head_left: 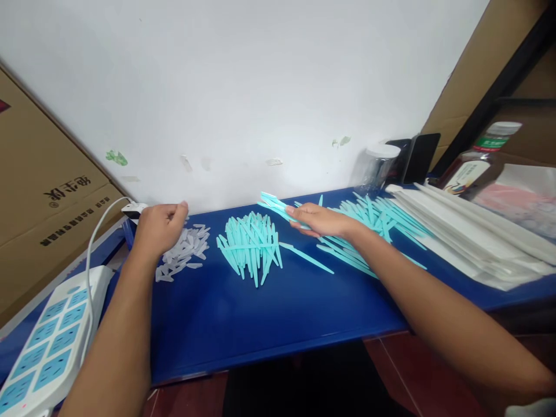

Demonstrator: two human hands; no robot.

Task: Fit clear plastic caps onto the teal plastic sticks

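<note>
Turquoise sticks [274, 202] lie in a small bunch in the person's right hand [320, 219], right of the frame's centre, and from where I stand the fingers and thumb are closed around their lower ends. The bunch reaches out from the fingertips, its long axis slanting from the palm toward the upper left, so the free ends point at the wall [243, 87] and away from the body. How many are in that grasp I can't count

Just beyond, left of that hand and a little lower in the frame, sits the middle pile [249, 246]; the right hand is nearer to it than the left. Most sticks in it run up and down the frame, while one lies crosswise on top. At its right edge a loose stick [308, 259] slants down to the lower right. Behind the right wrist, right of centre, spreads a larger heap [380, 217], much of it slanting toward the lower right

Farther out, at left of centre, the left hand [161, 226] is curled, thumb against forefinger, beside the pale translucent pieces [186, 249]; whether it pinches one I can't tell. Everything rests on the blue table [278, 324], white sheets [473, 231] at far right
</note>
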